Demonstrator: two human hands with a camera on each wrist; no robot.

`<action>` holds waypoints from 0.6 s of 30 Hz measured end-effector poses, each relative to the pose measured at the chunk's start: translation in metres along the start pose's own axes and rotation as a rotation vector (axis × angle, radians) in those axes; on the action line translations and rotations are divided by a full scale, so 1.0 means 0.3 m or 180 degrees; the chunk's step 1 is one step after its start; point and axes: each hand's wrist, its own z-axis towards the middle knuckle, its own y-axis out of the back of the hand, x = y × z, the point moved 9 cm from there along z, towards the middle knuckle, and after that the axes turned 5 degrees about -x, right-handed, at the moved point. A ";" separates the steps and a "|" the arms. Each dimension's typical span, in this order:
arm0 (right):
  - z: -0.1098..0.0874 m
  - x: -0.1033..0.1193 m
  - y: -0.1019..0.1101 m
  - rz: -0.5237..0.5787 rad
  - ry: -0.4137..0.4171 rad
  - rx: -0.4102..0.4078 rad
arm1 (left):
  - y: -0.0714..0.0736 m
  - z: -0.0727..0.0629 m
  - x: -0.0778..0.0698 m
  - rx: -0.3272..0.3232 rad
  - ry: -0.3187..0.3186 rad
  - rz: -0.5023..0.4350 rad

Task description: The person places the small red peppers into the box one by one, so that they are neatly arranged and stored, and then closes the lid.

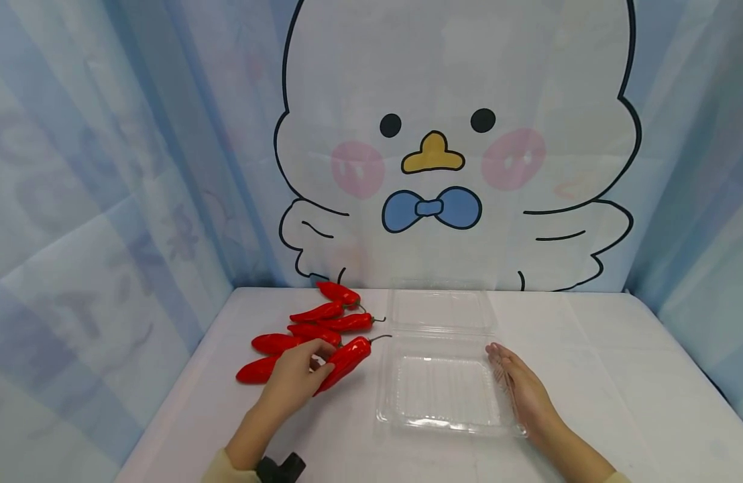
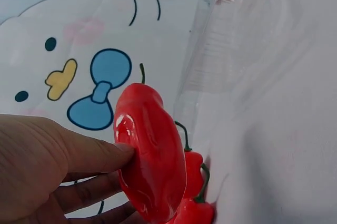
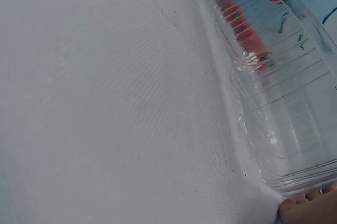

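Observation:
My left hand [image 1: 296, 379] pinches a glossy red chili pepper [image 1: 352, 357] between thumb and fingers, its thin stem pointing right. The left wrist view shows the pepper [image 2: 150, 150] raised, with stems of other peppers behind it. Several more red chili peppers [image 1: 344, 323] lie in a loose group beyond and left of that hand. A clear plastic box [image 1: 444, 392] stands in the middle of the table, its hinged lid [image 1: 440, 312] folded back away from me. Along the box's right wall my right hand [image 1: 527, 396] rests with extended fingers touching it.
White cloth covers the table [image 1: 601, 376]. Behind it hangs a curtain [image 1: 432, 248] printed with a cartoon bird, and pale blue curtains [image 1: 94, 235] close off the sides. A black device [image 1: 281, 467] sits at my left wrist.

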 end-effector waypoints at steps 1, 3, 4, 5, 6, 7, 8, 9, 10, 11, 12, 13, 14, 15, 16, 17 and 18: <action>0.001 0.000 0.000 -0.0013 -0.0005 -0.0001 | -0.004 0.003 -0.009 -0.0002 -0.0018 0.0000; 0.004 -0.001 0.001 -0.0049 -0.0041 -0.0019 | -0.012 0.009 -0.028 0.0004 -0.0057 0.0012; 0.006 -0.001 0.002 -0.0066 -0.0059 -0.0032 | -0.015 0.012 -0.039 0.0004 -0.0079 0.0021; 0.008 -0.002 0.002 -0.0086 -0.0079 -0.0040 | -0.019 0.016 -0.051 0.0004 -0.0108 0.0033; 0.009 -0.003 0.004 -0.0115 -0.0104 -0.0053 | -0.024 0.020 -0.063 0.0007 -0.0140 0.0050; 0.011 -0.004 0.005 -0.0143 -0.0124 -0.0064 | -0.029 0.023 -0.077 0.0010 -0.0185 0.0069; 0.012 -0.005 0.006 -0.0159 -0.0144 -0.0071 | -0.035 0.027 -0.093 0.0016 -0.0234 0.0084; 0.013 -0.006 0.008 -0.0179 -0.0160 -0.0083 | -0.042 0.030 -0.108 0.0023 -0.0281 0.0108; 0.013 -0.006 0.009 -0.0197 -0.0177 -0.0095 | -0.047 0.033 -0.124 0.0032 -0.0329 0.0119; 0.014 -0.008 0.011 -0.0209 -0.0192 -0.0100 | -0.054 0.035 -0.140 0.0046 -0.0378 0.0129; 0.015 -0.010 0.012 -0.0210 -0.0201 -0.0107 | -0.061 0.038 -0.153 0.0066 -0.0420 0.0142; 0.016 -0.010 0.012 -0.0215 -0.0204 -0.0115 | -0.067 0.038 -0.165 0.0087 -0.0456 0.0142; 0.016 -0.010 0.011 -0.0207 -0.0204 -0.0118 | -0.073 0.039 -0.176 0.0109 -0.0477 0.0140; 0.016 -0.011 0.010 -0.0201 -0.0207 -0.0121 | -0.077 0.039 -0.185 0.0131 -0.0493 0.0142; 0.017 -0.012 0.009 -0.0187 -0.0208 -0.0120 | -0.082 0.039 -0.193 0.0148 -0.0507 0.0141; 0.017 -0.012 0.007 -0.0173 -0.0193 -0.0111 | -0.087 0.039 -0.200 0.0168 -0.0517 0.0139; 0.018 -0.011 0.005 -0.0174 -0.0192 -0.0113 | -0.092 0.039 -0.207 0.0189 -0.0530 0.0136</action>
